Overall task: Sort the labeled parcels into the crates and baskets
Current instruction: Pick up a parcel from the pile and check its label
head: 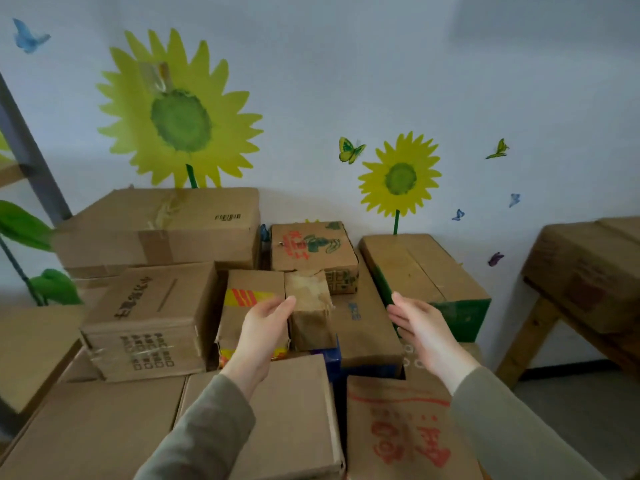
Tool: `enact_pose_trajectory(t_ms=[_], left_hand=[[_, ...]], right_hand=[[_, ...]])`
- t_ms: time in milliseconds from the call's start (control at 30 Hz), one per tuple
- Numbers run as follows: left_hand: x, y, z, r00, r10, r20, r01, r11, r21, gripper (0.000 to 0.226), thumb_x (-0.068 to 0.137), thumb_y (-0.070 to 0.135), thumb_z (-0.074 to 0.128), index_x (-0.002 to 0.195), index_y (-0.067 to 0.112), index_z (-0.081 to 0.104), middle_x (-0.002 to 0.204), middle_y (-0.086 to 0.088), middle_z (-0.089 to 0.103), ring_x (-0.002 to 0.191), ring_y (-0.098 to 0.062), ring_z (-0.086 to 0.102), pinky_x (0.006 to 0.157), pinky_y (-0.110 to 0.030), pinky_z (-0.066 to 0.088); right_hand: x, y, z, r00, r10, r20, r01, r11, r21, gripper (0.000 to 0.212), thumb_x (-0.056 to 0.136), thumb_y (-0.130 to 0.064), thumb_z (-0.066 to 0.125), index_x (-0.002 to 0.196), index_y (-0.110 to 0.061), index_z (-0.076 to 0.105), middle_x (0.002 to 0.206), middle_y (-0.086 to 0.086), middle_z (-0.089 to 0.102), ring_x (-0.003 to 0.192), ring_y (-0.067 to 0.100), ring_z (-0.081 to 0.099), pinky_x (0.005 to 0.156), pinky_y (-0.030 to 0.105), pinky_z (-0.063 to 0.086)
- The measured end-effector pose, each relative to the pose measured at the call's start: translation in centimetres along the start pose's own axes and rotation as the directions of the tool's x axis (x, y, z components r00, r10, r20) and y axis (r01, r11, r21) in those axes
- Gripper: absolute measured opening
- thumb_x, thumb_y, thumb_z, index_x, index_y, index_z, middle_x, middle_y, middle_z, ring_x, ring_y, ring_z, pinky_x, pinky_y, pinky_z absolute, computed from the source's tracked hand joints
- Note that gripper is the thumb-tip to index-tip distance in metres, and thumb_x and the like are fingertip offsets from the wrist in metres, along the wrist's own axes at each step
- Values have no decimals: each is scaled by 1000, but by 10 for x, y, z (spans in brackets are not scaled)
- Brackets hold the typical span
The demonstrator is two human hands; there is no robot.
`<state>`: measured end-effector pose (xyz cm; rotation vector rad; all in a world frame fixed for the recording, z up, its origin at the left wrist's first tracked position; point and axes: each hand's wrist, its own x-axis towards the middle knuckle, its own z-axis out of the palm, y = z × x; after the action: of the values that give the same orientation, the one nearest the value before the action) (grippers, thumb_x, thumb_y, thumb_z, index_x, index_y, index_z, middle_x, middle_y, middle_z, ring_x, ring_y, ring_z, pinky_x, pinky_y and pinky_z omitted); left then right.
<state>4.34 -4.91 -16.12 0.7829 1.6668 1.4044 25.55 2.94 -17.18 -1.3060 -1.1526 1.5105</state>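
Left hand (263, 327): fingers nearly straight, gripping nothing, tips at the small parcel's left edge.
Small parcel (311, 310): worn, creased brown cardboard block, mid-pile between striped box (249, 296) and flat box (363, 327); long axis points toward the wall (346, 64).
Right hand (422, 327): flat, empty, apart from it.

Your left hand (265, 327) reaches forward, fingers relaxed and nearly straight, palm turned inward. Your right hand (420, 327) is held out level with it, apart, fingers straight and together, palm facing left.
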Motion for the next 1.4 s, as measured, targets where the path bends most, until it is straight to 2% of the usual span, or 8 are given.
enact_pose_trajectory(t_ms=[167, 400, 600, 733, 933, 1067, 1267, 1400], left_hand=[[27, -3, -1, 998, -52, 36, 52, 998, 26, 43, 95, 27, 54, 133, 9, 50, 130, -6, 56, 121, -23, 50, 108, -42, 38], [46, 1, 10, 994, -91, 65, 81, 987, 138, 36, 99, 19, 46, 133, 6, 49, 123, -6, 55, 117, -21, 48, 101, -33, 39], [54, 5, 14, 996, -91, 11, 88, 982, 166, 32, 99, 19, 44, 124, 3, 56, 115, -13, 59, 109, -24, 53, 91, -30, 43], [57, 2, 18, 995, -94, -21, 96, 981, 171, 33, 98, 20, 46, 125, 4, 56, 121, -12, 59, 114, -24, 53, 98, -34, 45], [62, 0, 35, 997, -61, -43, 68, 980, 184, 39, 98, 9, 46, 136, 2, 45, 96, -3, 59, 83, -11, 53, 70, -22, 46], [66, 2, 46, 997, -82, -7, 81, 964, 252, 33, 96, 4, 46, 128, 2, 54, 121, -12, 58, 103, -21, 55, 80, -26, 48], [65, 4, 70, 995, -81, 60, 56, 941, 333, 25, 95, 6, 50, 114, 19, 61, 134, -7, 44, 99, -16, 44, 55, -14, 39], [66, 0, 78, 991, -108, 73, 79, 942, 327, 28, 90, 11, 61, 117, 18, 57, 137, -6, 43, 101, -15, 43, 69, -19, 44]], right_hand=[[16, 9, 30, 999, 49, -12, -50, 998, -39, 37, 93, -35, 56, 124, -15, 51, 134, 6, 52, 123, 22, 50, 110, 39, 33], [50, 13, 73, 998, 62, 9, -59, 978, -198, 54, 91, -40, 59, 135, -11, 48, 134, 5, 53, 122, 22, 50, 95, 31, 39], [67, 20, 102, 989, 96, 108, -71, 974, -216, 53, 89, -31, 63, 133, -5, 48, 110, 4, 60, 91, 14, 57, 69, 23, 50], [75, 30, 100, 972, 192, 137, -174, 976, -133, 48, 90, -34, 62, 128, -8, 49, 109, 9, 64, 100, 27, 63, 88, 49, 53], [81, 29, 87, 969, 186, 160, -166, 977, -130, 36, 98, -31, 49, 125, -9, 50, 108, 7, 65, 99, 22, 62, 92, 40, 51], [82, 26, 72, 964, 201, 174, -192, 979, -71, 31, 100, -28, 44, 126, -10, 50, 104, 4, 63, 92, 17, 60, 81, 34, 52], [93, 26, 41, 991, 110, 76, -110, 994, -4, 42, 101, -14, 40, 142, -24, 39, 127, 5, 52, 108, 23, 57, 92, 45, 51], [95, 23, 33, 985, 140, 103, -138, 990, -33, 41, 98, -32, 48, 135, -16, 47, 118, 5, 59, 99, 18, 60, 86, 39, 54]])
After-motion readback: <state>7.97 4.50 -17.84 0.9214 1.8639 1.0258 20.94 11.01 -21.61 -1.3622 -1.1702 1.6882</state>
